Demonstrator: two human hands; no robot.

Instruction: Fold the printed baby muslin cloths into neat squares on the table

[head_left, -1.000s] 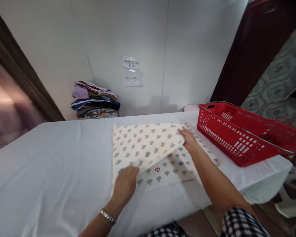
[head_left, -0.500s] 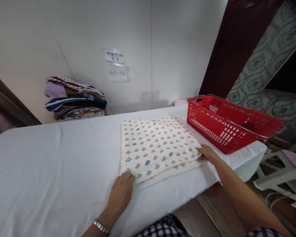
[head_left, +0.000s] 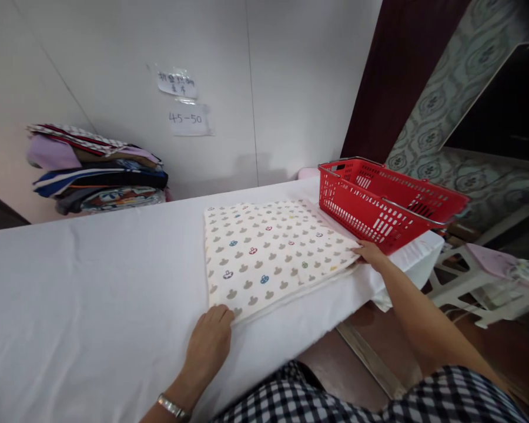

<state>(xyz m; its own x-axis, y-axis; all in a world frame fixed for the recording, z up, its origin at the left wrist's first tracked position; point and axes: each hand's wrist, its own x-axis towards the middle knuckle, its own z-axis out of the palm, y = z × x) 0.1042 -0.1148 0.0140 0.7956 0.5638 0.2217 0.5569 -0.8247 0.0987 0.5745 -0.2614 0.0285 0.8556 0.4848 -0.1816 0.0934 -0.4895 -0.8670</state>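
Observation:
A white cloth (head_left: 264,252) printed with grey and coloured mushrooms lies folded into a rough rectangle on the table. Its layers show along the near edge, where they lie almost in line. My left hand (head_left: 210,339) is closed on the near left corner, thumb hidden beneath or behind the fingers. At the near right corner my right hand (head_left: 370,257) pinches the cloth between thumb and fingers, the edge slightly raised there.
A red plastic basket (head_left: 379,214) with metal handles stands at the table's right end, close beyond my right hand. Folded clothes (head_left: 101,170) are stacked at the back left. The white tablecloth (head_left: 114,305) has wrinkles. A white stool (head_left: 456,279) stands right of the table.
The cloth's upper layer has come toward the near edge, so less of the lower layer sticks out. Both hands keep to their corners. My view has turned a little right.

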